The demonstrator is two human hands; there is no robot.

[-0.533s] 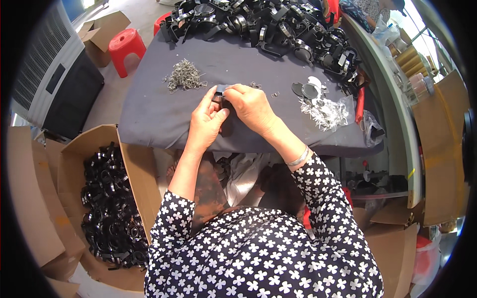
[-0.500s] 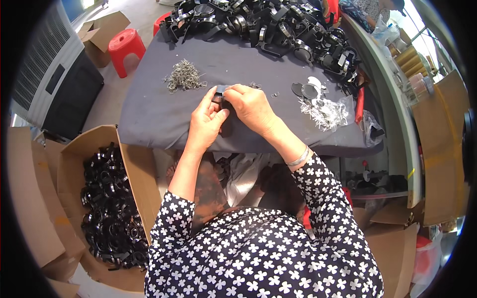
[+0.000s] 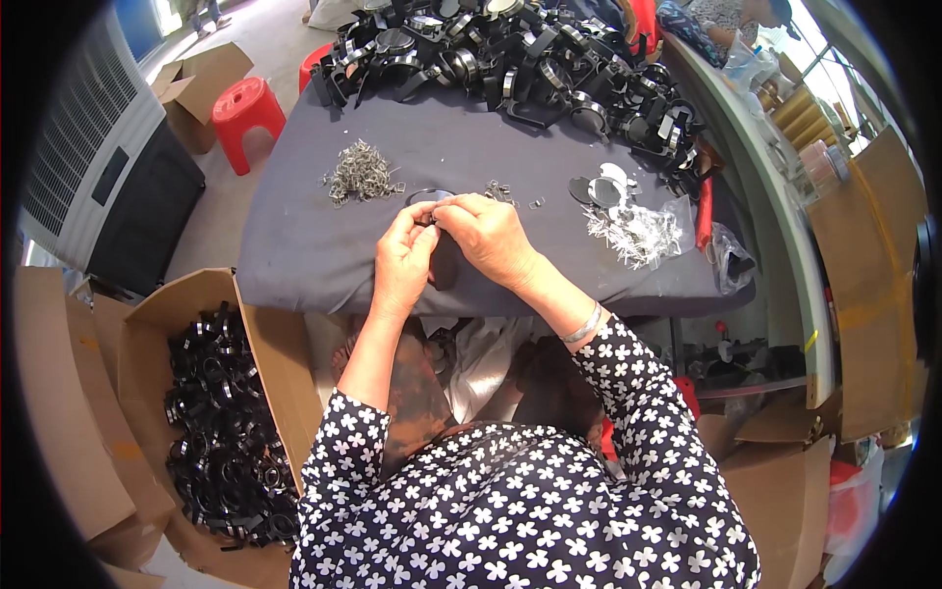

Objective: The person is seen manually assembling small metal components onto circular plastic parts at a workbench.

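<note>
A black wristwatch (image 3: pixel 445 265) is held near the table's front edge, its strap hanging below my fingers and a dark rounded part showing beyond them. My left hand (image 3: pixel 400 260) pinches it from the left, thumb and fingertips together. From the right, the fingertips of my right hand (image 3: pixel 489 239) close on the same spot, bent inward; any small part between them is hidden. Just past my left hand lies a heap of small metal buckle-like pieces (image 3: pixel 359 175). A smaller cluster of metal pieces (image 3: pixel 498 192) sits beyond my right hand.
A large pile of black watches (image 3: pixel 510 69) covers the table's far side. White thin pieces (image 3: pixel 638 238) and round discs (image 3: pixel 610 187) lie to the right. An open carton of black watches (image 3: pixel 257 324) stands at lower left, near a red stool (image 3: pixel 247 123) and an air cooler (image 3: pixel 128 167).
My hands have tilted the watch, and the fingertips of both hands have come closer together over it. The view has shifted slightly, so the table sits lower in the picture.
</note>
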